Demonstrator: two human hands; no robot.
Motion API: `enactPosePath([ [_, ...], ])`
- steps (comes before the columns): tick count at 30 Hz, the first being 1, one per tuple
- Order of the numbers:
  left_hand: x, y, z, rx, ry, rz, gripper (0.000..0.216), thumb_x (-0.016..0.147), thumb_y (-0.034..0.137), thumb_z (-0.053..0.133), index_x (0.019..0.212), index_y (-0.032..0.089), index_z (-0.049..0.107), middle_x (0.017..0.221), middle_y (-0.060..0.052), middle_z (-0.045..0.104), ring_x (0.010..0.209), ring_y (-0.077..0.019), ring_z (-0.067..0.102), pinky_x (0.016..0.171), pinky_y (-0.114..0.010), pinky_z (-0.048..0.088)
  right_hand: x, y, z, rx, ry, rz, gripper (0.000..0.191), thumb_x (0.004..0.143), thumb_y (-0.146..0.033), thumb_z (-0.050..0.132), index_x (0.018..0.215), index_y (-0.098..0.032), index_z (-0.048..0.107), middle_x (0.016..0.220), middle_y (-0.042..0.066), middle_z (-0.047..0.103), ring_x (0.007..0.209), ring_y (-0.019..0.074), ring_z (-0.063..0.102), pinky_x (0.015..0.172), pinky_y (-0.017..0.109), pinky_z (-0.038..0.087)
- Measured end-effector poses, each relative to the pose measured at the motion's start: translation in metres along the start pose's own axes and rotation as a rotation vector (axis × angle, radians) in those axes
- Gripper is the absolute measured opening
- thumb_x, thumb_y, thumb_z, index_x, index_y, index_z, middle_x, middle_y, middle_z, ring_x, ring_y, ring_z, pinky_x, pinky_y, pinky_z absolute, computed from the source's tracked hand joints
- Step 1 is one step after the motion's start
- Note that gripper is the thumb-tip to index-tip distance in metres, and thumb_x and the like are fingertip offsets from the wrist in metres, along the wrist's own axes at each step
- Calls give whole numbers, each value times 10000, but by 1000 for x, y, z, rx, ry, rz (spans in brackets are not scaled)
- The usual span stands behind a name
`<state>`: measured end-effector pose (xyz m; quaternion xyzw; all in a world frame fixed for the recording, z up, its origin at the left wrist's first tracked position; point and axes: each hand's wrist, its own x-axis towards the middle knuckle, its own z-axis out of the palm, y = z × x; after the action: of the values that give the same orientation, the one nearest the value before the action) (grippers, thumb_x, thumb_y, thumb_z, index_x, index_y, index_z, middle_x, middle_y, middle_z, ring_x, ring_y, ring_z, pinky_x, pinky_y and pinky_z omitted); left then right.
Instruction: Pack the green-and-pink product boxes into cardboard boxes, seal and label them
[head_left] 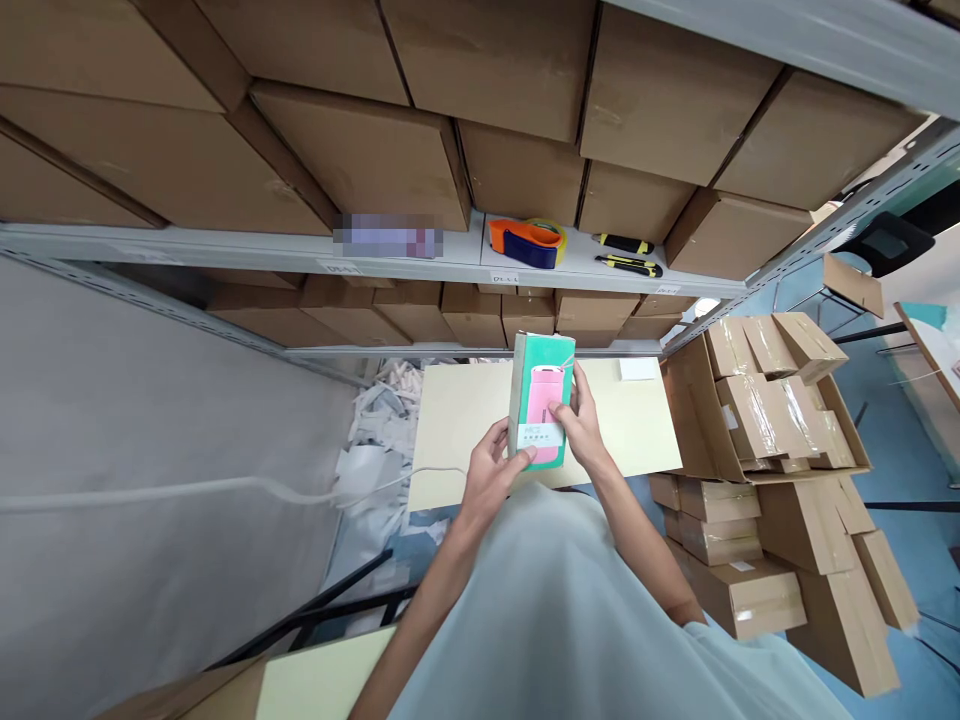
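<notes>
A green box with a pink cup pictured on its front (542, 352) is held upright between both hands, above a pale yellow table (630, 430). My left hand (491, 465) grips its lower left side, thumb on the front. My right hand (581, 415) wraps the right side, with the thumb pressed on the pictured cup. The box's back and some fingertips are hidden.
Cardboard boxes (360, 140) fill the shelves ahead. Tape in an orange holder (525, 240) and yellow-black cutters (628, 265) lie on the shelf edge. Stacked cartons (765, 410) stand at right, crumpled paper (379, 430) at left. A white cable (187, 490) crosses the left side.
</notes>
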<state>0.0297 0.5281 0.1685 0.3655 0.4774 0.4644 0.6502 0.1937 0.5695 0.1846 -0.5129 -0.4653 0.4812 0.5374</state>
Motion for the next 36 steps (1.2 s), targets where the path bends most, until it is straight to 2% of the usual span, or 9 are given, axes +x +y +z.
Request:
enactPosePath([
  [8,0,-9,14,446,414,186,671,685,476,882,1261,233,637,1258,-117,719,1176,-333,714,978,-472,620,-5,1,16,-104,109,27,1196,821,-448,866,1790,-327,175,1551,137,589,1375,281,651,1183,485,559],
  [11,-7,-6,10,415,321,195,721,708,463,892,1335,239,614,1369,-143,685,1312,-350,671,959,-453,631,-2,4,18,-73,115,55,1228,818,-395,856,1799,-315,123,1449,111,660,1312,274,693,1149,463,577],
  [14,-8,2,-4,144,123,58,728,756,524,897,1366,248,612,1501,-169,654,1410,-371,640,945,-438,648,3,10,12,34,48,98,1159,841,-411,815,1793,-285,165,1311,86,731,1217,275,734,1078,449,614],
  [17,-1,9,-16,-26,-60,-89,730,747,532,938,1355,237,662,1490,-175,701,1417,-397,652,1051,-486,624,5,15,6,113,-35,109,1115,844,-460,801,1779,-273,223,1337,93,742,1222,291,736,1048,449,629],
  [19,3,11,-20,-46,-108,-120,719,724,506,969,1329,224,701,1459,-170,733,1425,-405,652,1121,-502,591,5,17,5,111,-65,96,1092,851,-479,796,1773,-276,248,1389,98,734,1250,297,730,1057,454,630],
  [25,9,7,-15,-22,-21,-98,686,684,492,970,1256,208,720,1386,-165,763,1376,-399,680,1107,-502,601,10,13,5,14,-132,82,1018,882,-506,771,1760,-268,312,1486,123,682,1357,304,688,1145,482,595],
  [28,10,4,-7,80,142,-45,720,671,466,950,1288,215,676,1332,-154,753,1319,-380,696,1004,-473,640,11,8,6,-65,-73,63,1061,870,-497,809,1770,-285,290,1560,142,610,1394,293,655,1157,473,583],
  [32,7,6,7,332,357,118,725,676,434,947,1314,244,660,1343,-138,707,1302,-352,678,987,-449,633,11,2,12,-159,-12,31,1197,820,-456,889,1794,-320,207,1566,135,589,1360,275,659,1145,454,582],
  [36,1,13,7,233,255,140,734,708,475,955,1344,262,656,1476,-145,658,1366,-353,655,892,-407,664,14,4,11,-128,51,50,1199,824,-373,847,1802,-295,158,1394,106,692,1284,270,691,1097,439,602],
])
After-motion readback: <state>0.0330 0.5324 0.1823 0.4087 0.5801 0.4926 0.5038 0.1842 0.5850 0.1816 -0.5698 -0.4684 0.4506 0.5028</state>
